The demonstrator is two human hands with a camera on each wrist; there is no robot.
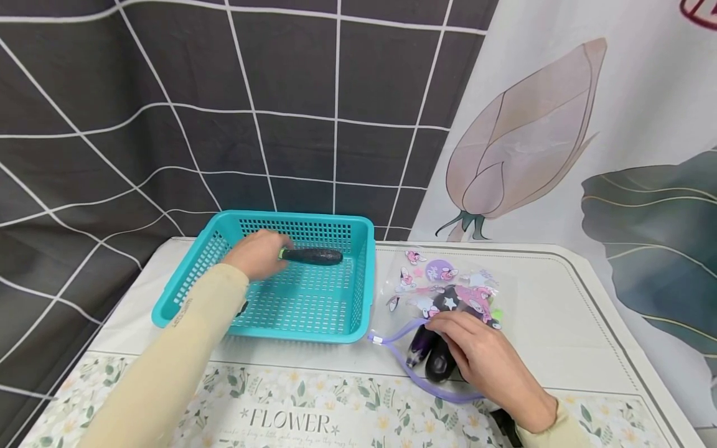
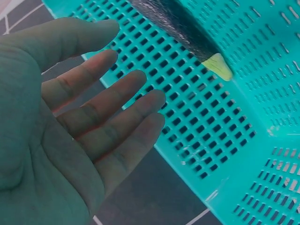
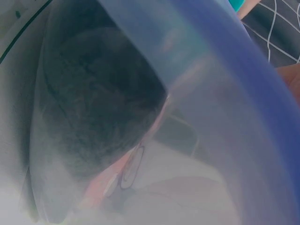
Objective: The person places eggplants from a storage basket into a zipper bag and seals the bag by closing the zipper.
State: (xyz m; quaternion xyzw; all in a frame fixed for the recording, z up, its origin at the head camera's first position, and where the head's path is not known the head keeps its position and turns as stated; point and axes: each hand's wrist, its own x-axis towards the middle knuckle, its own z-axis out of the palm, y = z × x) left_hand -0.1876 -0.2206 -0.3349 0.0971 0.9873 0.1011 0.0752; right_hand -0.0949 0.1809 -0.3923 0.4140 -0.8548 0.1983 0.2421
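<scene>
An eggplant [image 1: 312, 256] with a light green stem end lies in the turquoise basket [image 1: 358, 236], against its far side. My left hand [image 1: 259, 254] is over the basket beside that stem end. In the left wrist view, the fingers of this hand are spread loosely, apart from the eggplant [image 2: 178, 28]. To the right, a clear zip bag [image 1: 394, 323] with pink prints and a purple rim has its mouth apart. Dark eggplants [image 1: 439, 362] lie inside it, partly hidden by the prints. My right hand [image 1: 482, 354] pinches the bag's upper rim.
Both basket and bag are on a white table cover [image 1: 549, 298] with a floral band along the front. A dark grid-pattern curtain [image 1: 291, 74] hangs close behind the basket. Behind the bag hangs a white flower-print curtain [image 1: 633, 93]. A white slider [image 1: 377, 340] sits at the rim's left corner.
</scene>
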